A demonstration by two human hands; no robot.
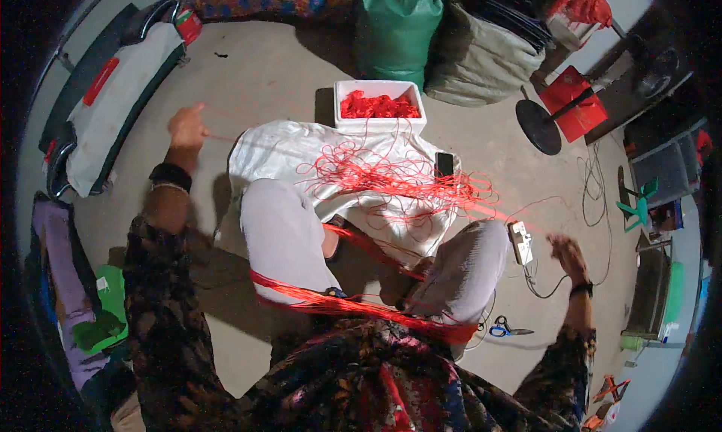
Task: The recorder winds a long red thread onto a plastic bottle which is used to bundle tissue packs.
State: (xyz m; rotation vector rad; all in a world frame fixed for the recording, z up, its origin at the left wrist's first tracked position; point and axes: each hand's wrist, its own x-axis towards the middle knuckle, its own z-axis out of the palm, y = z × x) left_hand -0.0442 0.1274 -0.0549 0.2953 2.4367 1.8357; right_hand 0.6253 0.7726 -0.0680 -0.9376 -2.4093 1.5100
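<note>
My left hand is raised out to the left, its fingers closed on a thin red cord that runs off toward the middle. Out to the right, my right hand has its fingers curled together, and a blurred red strand stretches to it from a loose tangle of red cord. That tangle lies on a white sack in front of my knees. A thick bundle of red strands loops around both my bent legs.
A white box of red material stands beyond the sack, and a black phone lies on it. Near my right hand are a white power strip and blue-handled scissors. Green and pale bags stand behind.
</note>
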